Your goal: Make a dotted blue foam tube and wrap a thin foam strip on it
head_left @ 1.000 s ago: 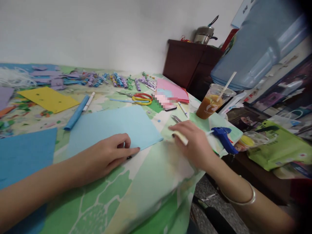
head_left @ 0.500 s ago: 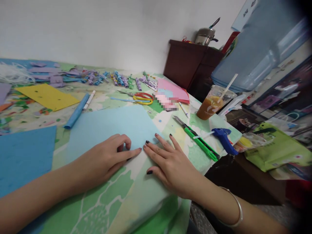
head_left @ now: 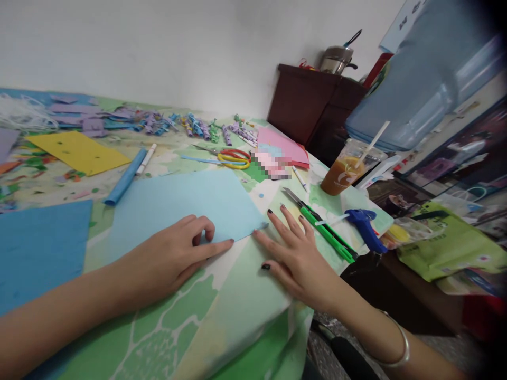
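Observation:
A light blue sheet of paper (head_left: 190, 195) lies flat on the table in front of me. My left hand (head_left: 176, 253) rests across its near edge, one finger stretched along that edge and another bent; the rest are partly hidden. By the sheet's right corner, my right hand (head_left: 295, 256) is spread palm down, its index fingertip at the edge. Just beyond the right fingers lies a green utility knife (head_left: 327, 229) with its blade out. A blue paper roll (head_left: 125, 178) and a white marker (head_left: 146, 159) lie at the sheet's far left.
Scissors (head_left: 233, 158) with red and yellow handles lie behind the sheet. To the right are an iced drink cup (head_left: 343, 174) and a blue glue gun (head_left: 364, 227). Yellow paper (head_left: 79, 153) and darker blue paper (head_left: 43, 248) lie left. Small paper rolls (head_left: 194, 125) line the back.
My right hand has slid right along the near edge of the paper, away from the left fingertips, uncovering the sheet's right corner. My left hand stays nearly in place.

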The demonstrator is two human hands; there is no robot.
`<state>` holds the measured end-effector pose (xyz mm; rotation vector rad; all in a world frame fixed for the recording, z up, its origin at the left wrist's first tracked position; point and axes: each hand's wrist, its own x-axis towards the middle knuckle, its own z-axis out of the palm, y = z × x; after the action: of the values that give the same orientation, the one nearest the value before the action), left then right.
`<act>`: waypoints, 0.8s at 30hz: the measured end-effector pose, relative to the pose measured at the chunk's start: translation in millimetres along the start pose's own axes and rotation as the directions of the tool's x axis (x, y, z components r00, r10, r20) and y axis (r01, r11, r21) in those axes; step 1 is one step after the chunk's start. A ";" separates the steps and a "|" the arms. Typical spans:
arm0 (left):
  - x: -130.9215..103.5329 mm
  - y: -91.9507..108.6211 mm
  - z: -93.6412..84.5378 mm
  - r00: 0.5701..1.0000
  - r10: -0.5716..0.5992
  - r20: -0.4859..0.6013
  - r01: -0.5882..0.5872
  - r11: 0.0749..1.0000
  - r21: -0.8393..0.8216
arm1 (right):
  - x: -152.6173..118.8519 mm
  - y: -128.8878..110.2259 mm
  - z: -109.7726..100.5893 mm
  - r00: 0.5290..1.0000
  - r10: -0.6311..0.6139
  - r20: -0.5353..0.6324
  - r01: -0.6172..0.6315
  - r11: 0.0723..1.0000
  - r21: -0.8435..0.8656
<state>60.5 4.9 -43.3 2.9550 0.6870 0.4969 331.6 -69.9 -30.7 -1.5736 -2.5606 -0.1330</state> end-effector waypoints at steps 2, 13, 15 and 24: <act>0.1 0.7 0.2 1.000 0.012 -0.004 -0.012 1.000 0.023 | -0.4 -1.6 -0.6 1.000 -0.002 0.016 0.002 1.000 -0.009; -2.1 4.5 4.4 0.998 -0.056 0.002 0.056 0.998 0.014 | 0.6 -3.2 0.4 0.987 0.155 -0.052 -0.155 0.988 0.006; -1.8 5.5 4.1 0.998 -0.055 -0.002 0.055 0.998 0.010 | 0.0 -4.3 0.8 0.983 0.160 -0.092 -0.161 0.987 -0.001; -0.1 1.0 0.9 1.000 0.007 0.019 -0.008 1.000 0.012 | 1.8 -8.1 1.4 0.949 0.010 -0.314 0.000 0.999 0.032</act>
<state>61.0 4.0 -44.0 2.9701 0.6796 0.4666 323.5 -71.8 -31.9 -1.4161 -2.3009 -0.3143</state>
